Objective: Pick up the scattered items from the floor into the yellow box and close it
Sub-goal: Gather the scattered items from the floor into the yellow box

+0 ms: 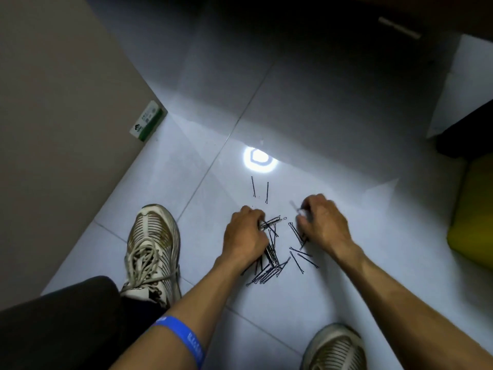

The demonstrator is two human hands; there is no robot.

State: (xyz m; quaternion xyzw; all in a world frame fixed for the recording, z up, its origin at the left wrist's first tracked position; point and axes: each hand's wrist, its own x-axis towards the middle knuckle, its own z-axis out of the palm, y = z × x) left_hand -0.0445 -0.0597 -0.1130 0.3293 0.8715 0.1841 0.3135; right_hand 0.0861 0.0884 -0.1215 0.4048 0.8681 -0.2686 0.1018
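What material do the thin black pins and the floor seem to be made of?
Hairpins: probably thin metal wire with a dark coating; each is a narrow bent strip with a looped end. Floor: likely glazed ceramic tile; it mirrors the lamp sharply and shows straight grout lines.

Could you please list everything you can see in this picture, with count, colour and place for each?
hairpins: many, too tangled to count, black, scattered on the floor between the two hands; two more lie apart just beyond them
yellow box: one, yellow, at the right edge, only partly in view
floor: one, pale glossy tiles, with a bright lamp reflection beyond the pins
small carton: one, green and white, against the wall at the left
wristband: one, blue, on the left forearm
shoes: two, white with dark stripes, lower left and bottom right
left hand: grips a bundle of hairpins
right hand: pinches a hairpin, blurred
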